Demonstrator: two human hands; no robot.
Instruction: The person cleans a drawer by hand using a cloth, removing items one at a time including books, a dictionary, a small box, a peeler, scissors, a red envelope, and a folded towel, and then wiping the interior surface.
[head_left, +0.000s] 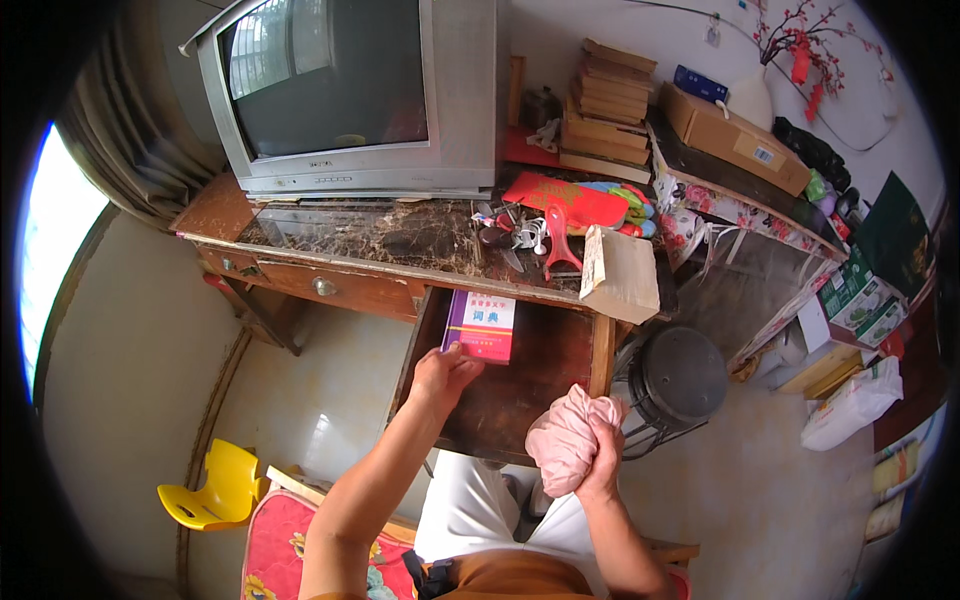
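Note:
My left hand (444, 375) grips the near left corner of a pink and purple dictionary (484, 330), which lies at the left inside the open wooden drawer (532, 405). The far end of the book is partly under the desk top. Bunched up in my right hand (602, 457) is a pale pink cloth (566, 442), held over the drawer's near right corner. A thick book with worn, yellowed pages (626, 277) rests on the desk's front edge, above the drawer's right side.
A marble-patterned desk (360, 232) carries a CRT television (330, 97), a stack of old books (607, 112), red envelopes (570, 199) and a red peeler (559, 240). Black stools (679, 375) stand right of the drawer. A yellow chair (217, 487) is at left.

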